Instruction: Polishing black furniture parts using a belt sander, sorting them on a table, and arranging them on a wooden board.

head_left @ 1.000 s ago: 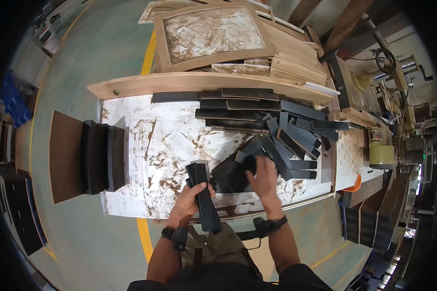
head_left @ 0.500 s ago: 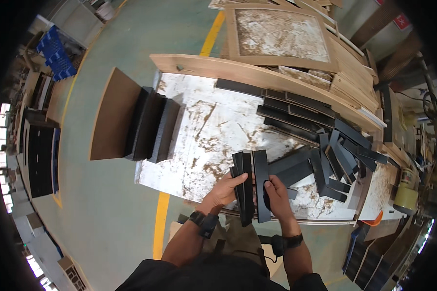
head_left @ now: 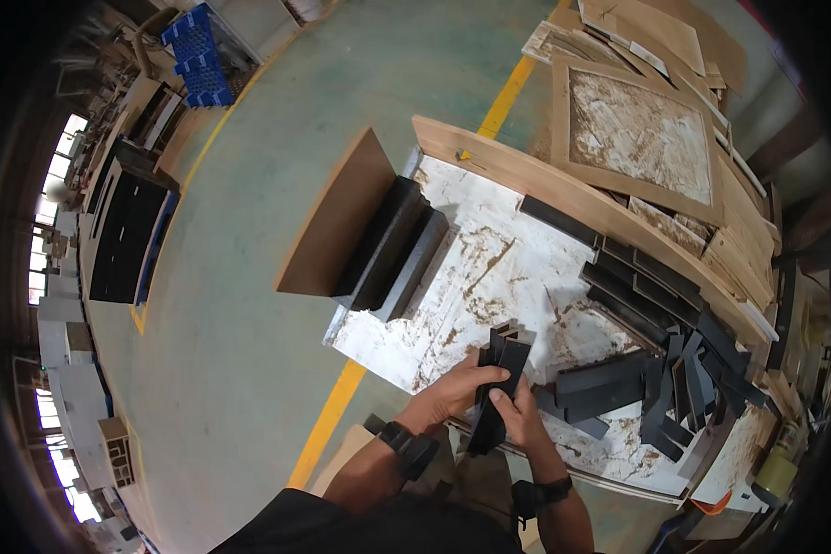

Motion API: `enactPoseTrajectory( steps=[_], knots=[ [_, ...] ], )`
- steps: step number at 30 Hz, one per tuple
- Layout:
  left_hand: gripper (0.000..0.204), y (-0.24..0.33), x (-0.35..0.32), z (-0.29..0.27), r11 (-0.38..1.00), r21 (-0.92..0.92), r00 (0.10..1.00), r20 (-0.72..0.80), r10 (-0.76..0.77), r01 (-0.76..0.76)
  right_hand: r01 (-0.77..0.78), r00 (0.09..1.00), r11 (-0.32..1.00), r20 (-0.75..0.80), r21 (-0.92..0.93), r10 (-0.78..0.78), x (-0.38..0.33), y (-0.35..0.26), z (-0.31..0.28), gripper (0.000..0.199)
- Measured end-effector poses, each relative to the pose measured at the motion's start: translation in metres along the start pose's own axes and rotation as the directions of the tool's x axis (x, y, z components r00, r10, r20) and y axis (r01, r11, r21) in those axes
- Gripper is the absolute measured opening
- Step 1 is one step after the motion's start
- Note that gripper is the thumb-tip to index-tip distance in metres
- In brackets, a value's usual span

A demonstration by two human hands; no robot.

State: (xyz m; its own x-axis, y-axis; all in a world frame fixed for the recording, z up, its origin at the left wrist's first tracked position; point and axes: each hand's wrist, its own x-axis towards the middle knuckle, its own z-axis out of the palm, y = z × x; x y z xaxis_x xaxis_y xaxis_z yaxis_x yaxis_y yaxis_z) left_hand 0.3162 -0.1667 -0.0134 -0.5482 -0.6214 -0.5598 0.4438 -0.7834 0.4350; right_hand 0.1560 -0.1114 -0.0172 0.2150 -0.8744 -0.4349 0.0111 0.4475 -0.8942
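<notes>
Close in front of my body, both hands grip a small bundle of black strips [head_left: 508, 355], held upright and slightly tilted over the near edge of the white worktable [head_left: 475, 282]. My left hand [head_left: 457, 390] is closed on the bundle's left side, thumb across its face. On the right side my right hand [head_left: 523, 417] presses with its thumb, its other fingers mostly hidden behind the strips. A jumbled pile of loose black strips [head_left: 683, 374] lies on the table to the right of my hands. More black strips [head_left: 632, 282] lie in rows along the far side.
At the table's left end, stacked black pieces [head_left: 383, 254] stand beside an upright brown board [head_left: 332, 217]. A long wooden board [head_left: 563, 180] edges the far side, with scrap panels [head_left: 642, 134] piled beyond. A blue plastic pallet [head_left: 197, 60] stands far left on the green floor [head_left: 240, 305].
The strip that my right hand held apart has come against the bundle in my left hand. My hands are now closer together, and the view has turned toward the left.
</notes>
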Motion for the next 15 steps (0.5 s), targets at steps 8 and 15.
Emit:
enactPoseTrajectory(
  steps=[8,15],
  knots=[
    [0.06,0.068,-0.033,-0.005,0.91,0.288,0.854,-0.346,0.388,-0.297,0.148,0.986,0.989,0.073,0.019,-0.149,0.051,-0.041,0.065,0.053],
    [0.063,0.075,-0.04,-0.017,0.942,0.232,0.865,-0.387,0.318,-0.243,0.143,0.987,0.969,0.048,0.2,-0.156,0.056,-0.065,0.084,0.055]
  ],
)
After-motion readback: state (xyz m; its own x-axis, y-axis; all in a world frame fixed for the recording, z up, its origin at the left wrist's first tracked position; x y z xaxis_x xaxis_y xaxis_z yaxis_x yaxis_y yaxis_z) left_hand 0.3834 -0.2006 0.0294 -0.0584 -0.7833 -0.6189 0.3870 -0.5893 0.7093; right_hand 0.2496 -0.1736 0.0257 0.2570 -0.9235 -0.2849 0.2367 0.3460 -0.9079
